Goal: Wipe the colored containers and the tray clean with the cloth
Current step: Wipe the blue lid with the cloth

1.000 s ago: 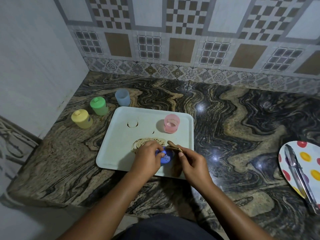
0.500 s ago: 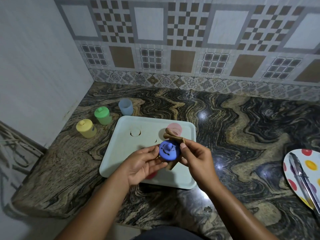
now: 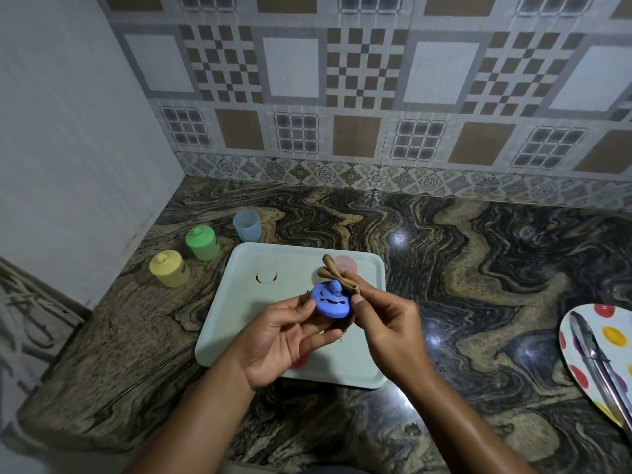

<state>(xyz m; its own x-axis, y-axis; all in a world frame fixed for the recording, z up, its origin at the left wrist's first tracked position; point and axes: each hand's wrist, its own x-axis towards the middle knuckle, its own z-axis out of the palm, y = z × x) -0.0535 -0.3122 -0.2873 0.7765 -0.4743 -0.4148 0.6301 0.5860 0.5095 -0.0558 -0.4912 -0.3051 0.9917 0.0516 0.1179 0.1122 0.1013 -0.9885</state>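
Left hand fingers clamp the round blue plastic lid over the white rectangular tray; dark smears remain on it. Right hand fingers pinch the bunched brown cloth at its knob. Tray's brown ring stain is unwiped; the yellow lidded container & green lidded container look clean, prob.

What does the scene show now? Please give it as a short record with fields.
Left hand: holds blue lid, dark smear on it
Right hand: grips brown cloth at the lid's far edge
Tray: on the counter, brown ring stain
Off tray, to its left: yellow container, green container, pale blue cup
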